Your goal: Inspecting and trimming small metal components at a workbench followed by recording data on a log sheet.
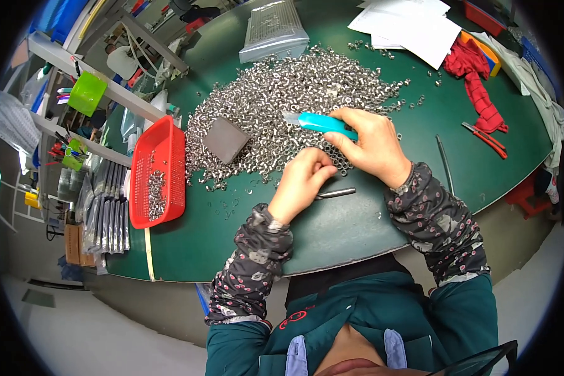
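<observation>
My right hand [377, 145] is wrapped round a teal utility knife [319, 122], whose blade points left over a heap of small shiny metal rings [294, 84]. Close by on the left, my left hand [302, 182] is closed with thumb and forefinger together at the heap's near edge. Whatever it pinches is too small or hidden to make out. A short metal rod [339, 193] lies on the table beside the left fingers. On the heap's left part rests a dark grey block [226, 140].
A red plastic basket [177, 169] with some metal pieces stands left. Red-handled snips [490, 143], a thin dark rod [445, 164] and a red cloth [479, 94] lie right on the green table [351, 235]. Behind the heap are a clear plastic bag [274, 28] and white papers [413, 28].
</observation>
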Motion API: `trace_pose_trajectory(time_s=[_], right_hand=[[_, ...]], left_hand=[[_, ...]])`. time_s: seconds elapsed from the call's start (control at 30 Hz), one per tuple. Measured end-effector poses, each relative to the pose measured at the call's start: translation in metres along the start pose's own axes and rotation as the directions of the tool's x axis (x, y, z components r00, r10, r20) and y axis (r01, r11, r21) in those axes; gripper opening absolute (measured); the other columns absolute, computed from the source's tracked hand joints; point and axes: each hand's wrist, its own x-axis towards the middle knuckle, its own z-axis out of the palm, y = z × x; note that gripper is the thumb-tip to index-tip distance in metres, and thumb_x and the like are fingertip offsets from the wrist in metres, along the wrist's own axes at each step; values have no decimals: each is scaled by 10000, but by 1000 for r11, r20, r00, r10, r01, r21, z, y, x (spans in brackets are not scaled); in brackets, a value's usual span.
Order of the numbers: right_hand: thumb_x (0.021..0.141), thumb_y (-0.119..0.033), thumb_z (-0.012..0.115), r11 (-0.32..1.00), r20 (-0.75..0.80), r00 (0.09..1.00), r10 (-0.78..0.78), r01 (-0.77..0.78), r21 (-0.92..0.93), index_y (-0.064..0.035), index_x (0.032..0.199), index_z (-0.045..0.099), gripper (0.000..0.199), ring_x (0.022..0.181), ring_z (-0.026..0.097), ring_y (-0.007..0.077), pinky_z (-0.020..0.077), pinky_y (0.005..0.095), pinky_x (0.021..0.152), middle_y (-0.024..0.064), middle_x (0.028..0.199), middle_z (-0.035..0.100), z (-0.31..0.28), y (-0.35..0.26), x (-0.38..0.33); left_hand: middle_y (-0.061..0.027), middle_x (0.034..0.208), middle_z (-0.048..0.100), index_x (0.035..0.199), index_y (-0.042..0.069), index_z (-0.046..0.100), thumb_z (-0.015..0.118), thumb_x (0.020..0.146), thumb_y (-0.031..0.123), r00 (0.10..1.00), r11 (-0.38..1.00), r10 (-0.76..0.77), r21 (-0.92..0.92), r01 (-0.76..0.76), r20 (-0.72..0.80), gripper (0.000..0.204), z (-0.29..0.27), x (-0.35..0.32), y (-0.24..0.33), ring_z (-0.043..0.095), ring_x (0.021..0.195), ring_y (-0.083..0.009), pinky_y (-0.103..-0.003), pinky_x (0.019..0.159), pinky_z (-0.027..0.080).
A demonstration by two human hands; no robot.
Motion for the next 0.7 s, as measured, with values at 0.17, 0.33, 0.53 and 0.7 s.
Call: trace_pose_trajectory(time_s=[0.17,0.33,0.53,0.7], right_hand=[[733,-248,606,999,62,998,32,-31,-12,-54,851,575,228,636,571,295,438,372,548,120,705,577,-3,-5,-2],[732,-258,608,999,207,977,50,-49,-8,-49,849,581,241,641,572,301,437,378,562,129,693,574,0,-8,-5],[739,-280,602,998,358,931,67,-70,-5,-54,872,602,262,659,576,311,438,390,579,140,706,591,2,-12,-7],[741,-279,599,997,373,925,69,-72,-7,-53,870,605,260,646,575,313,438,390,577,139,691,592,5,-11,-7]], left_hand=[[-27,781,458,888,78,500,479,878,138,951,211,-172,-933,290,256,63,-32,-10,-24,312,494,-25,-129,366,231],[-44,814,469,935,60,525,460,888,143,966,141,-195,-970,196,167,116,-41,-13,-49,317,511,-30,-132,373,238],[-15,749,478,923,56,525,466,886,184,968,95,-223,-986,136,112,146,-41,-11,-54,316,497,-33,-139,368,228],[-19,742,476,917,52,514,483,880,157,962,94,-259,-989,116,88,115,-40,-10,-50,315,478,-21,-137,362,230]])
